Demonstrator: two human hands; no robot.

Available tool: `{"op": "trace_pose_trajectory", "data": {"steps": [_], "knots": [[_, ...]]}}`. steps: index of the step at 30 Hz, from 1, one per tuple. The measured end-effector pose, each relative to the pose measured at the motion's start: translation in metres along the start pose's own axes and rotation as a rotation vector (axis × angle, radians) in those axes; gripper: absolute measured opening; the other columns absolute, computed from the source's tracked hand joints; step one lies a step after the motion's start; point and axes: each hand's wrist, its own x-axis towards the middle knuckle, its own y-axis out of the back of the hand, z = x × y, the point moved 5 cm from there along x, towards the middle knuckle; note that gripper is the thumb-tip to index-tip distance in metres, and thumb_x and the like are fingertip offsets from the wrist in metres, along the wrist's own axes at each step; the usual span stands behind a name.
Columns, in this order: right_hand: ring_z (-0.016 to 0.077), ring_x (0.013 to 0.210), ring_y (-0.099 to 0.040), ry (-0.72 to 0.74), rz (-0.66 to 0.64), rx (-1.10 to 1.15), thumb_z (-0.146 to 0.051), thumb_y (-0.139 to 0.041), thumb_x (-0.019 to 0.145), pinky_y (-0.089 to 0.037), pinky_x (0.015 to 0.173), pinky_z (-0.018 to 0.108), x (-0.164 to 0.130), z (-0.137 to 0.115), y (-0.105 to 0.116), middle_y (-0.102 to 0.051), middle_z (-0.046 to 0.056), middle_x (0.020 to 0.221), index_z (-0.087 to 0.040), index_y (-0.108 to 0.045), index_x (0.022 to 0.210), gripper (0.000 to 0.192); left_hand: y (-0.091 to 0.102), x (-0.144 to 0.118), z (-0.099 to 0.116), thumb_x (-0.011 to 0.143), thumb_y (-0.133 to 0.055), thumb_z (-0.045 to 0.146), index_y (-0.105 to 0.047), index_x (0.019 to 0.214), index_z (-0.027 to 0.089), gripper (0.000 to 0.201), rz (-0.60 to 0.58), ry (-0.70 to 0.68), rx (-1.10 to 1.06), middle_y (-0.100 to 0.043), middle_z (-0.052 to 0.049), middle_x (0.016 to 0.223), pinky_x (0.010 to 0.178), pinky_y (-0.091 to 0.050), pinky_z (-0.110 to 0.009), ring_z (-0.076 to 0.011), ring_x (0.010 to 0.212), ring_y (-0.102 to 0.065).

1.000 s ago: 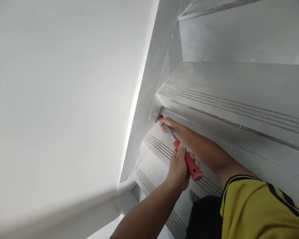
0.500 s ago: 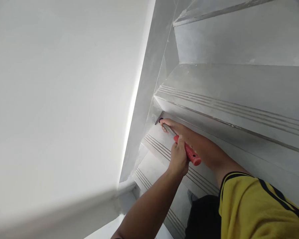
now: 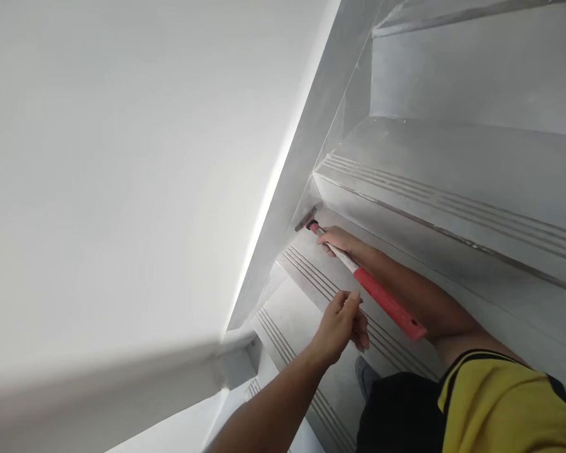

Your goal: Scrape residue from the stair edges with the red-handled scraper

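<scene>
A long-handled scraper (image 3: 387, 302) with a red grip, a pale shaft and a wide flat blade slants across the stairs. My right hand (image 3: 338, 240) is closed around its shaft, just behind the head. The blade (image 3: 305, 219) lies in the corner where a stair tread (image 3: 306, 248) meets the side skirting and the riser. Left of the red grip, my left hand (image 3: 342, 322) hangs apart from the tool, its fingers loosely bent and holding nothing.
Grey steps with grooved edges rise toward the upper right. A grey skirting (image 3: 283, 207) runs along the white wall (image 3: 132, 176) on the left. Lower steps drop away below, and a grey shoe (image 3: 366, 375) rests on one beneath my hands.
My left hand has let go of the red grip and moved slightly down. The handle's end has swung to the lower right. My right hand keeps its hold, and the view has tilted.
</scene>
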Motion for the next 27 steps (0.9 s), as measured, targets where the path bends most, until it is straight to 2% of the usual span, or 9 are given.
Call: {"op": "trace_pose_trajectory", "data": {"steps": [2, 7, 11, 15, 18, 20, 22, 25, 27], "knots": [[0.0087, 0.03, -0.039, 0.053, -0.004, 0.007, -0.013, -0.057, 0.07, -0.029, 0.033, 0.021, 0.002, -0.002, 0.002, -0.046, -0.005, 0.039, -0.017, -0.045, 0.075, 0.013, 0.018, -0.002, -0.016, 0.075, -0.044, 0.067, -0.043, 0.09, 0.018, 0.051, 0.069, 0.024, -0.016, -0.047, 0.007, 0.053, 0.033, -0.035, -0.019, -0.0095, 0.036, -0.048], [0.0092, 0.029, -0.039, 0.045, 0.055, -0.079, -0.014, -0.059, 0.071, -0.027, 0.032, 0.021, 0.003, -0.001, 0.01, -0.046, -0.003, 0.038, -0.017, -0.047, 0.071, 0.012, 0.056, -0.018, -0.059, 0.074, -0.05, 0.063, -0.046, 0.085, 0.019, 0.046, 0.171, 0.107, -0.083, -0.045, 0.008, 0.053, 0.034, -0.029, -0.018, -0.0067, 0.035, -0.044], [0.0088, 0.031, -0.04, 0.127, 0.014, -0.092, -0.016, -0.062, 0.069, -0.026, 0.032, 0.021, 0.003, -0.007, 0.006, -0.049, -0.002, 0.039, -0.016, -0.049, 0.069, 0.014, 0.074, -0.029, -0.08, 0.074, -0.053, 0.06, -0.045, 0.083, 0.019, 0.043, 0.224, 0.131, -0.108, -0.044, 0.009, 0.051, 0.033, -0.026, -0.018, -0.0064, 0.034, -0.042], [0.0099, 0.03, -0.04, 0.007, 0.067, -0.112, -0.015, -0.057, 0.072, -0.028, 0.032, 0.022, 0.007, 0.004, 0.005, -0.046, -0.001, 0.037, -0.016, -0.048, 0.065, 0.012, 0.089, -0.033, -0.094, 0.076, -0.052, 0.058, -0.046, 0.084, 0.018, 0.041, 0.241, 0.124, -0.101, -0.045, 0.008, 0.053, 0.035, -0.028, -0.018, -0.0062, 0.036, -0.044], [0.0093, 0.03, -0.039, 0.024, 0.085, -0.14, -0.014, -0.057, 0.072, -0.028, 0.033, 0.022, 0.006, 0.004, -0.001, -0.047, -0.001, 0.038, -0.016, -0.048, 0.066, 0.011, 0.102, -0.038, -0.117, 0.076, -0.052, 0.058, -0.048, 0.085, 0.018, 0.04, 0.207, 0.133, -0.119, -0.046, 0.007, 0.055, 0.036, -0.029, -0.018, -0.0063, 0.038, -0.045], [0.0085, 0.03, -0.04, 0.04, 0.074, -0.148, -0.014, -0.059, 0.071, -0.029, 0.033, 0.021, 0.004, 0.001, -0.007, -0.049, -0.001, 0.04, -0.015, -0.048, 0.068, 0.011, 0.117, -0.045, -0.145, 0.075, -0.052, 0.059, -0.049, 0.084, 0.018, 0.042, 0.222, 0.159, -0.14, -0.045, 0.007, 0.054, 0.036, -0.029, -0.019, -0.0065, 0.038, -0.045], [0.0082, 0.031, -0.04, 0.009, 0.097, -0.165, -0.015, -0.059, 0.071, -0.029, 0.033, 0.02, 0.002, 0.001, -0.01, -0.048, -0.002, 0.041, -0.015, -0.048, 0.068, 0.011, 0.137, -0.054, -0.183, 0.071, -0.054, 0.062, -0.048, 0.08, 0.019, 0.044, 0.281, 0.2, -0.171, -0.043, 0.008, 0.052, 0.036, -0.027, -0.02, -0.0067, 0.037, -0.043], [0.0078, 0.031, -0.038, -0.092, 0.152, -0.199, -0.015, -0.058, 0.073, -0.029, 0.032, 0.02, -0.002, 0.002, -0.008, -0.045, -0.003, 0.041, -0.016, -0.047, 0.07, 0.011, 0.165, -0.063, -0.244, 0.057, -0.06, 0.067, -0.045, 0.069, 0.02, 0.051, 0.386, 0.27, -0.213, -0.041, 0.008, 0.048, 0.034, -0.023, -0.021, -0.0073, 0.034, -0.041], [0.0069, 0.032, -0.038, -0.118, 0.127, -0.177, -0.016, -0.058, 0.074, -0.029, 0.032, 0.019, -0.006, -0.001, -0.008, -0.045, -0.003, 0.044, -0.016, -0.048, 0.072, 0.01, 0.177, -0.066, -0.277, 0.047, -0.062, 0.069, -0.046, 0.067, 0.02, 0.055, 0.431, 0.359, -0.24, -0.04, 0.008, 0.045, 0.034, -0.02, -0.021, -0.0085, 0.033, -0.04]]}}
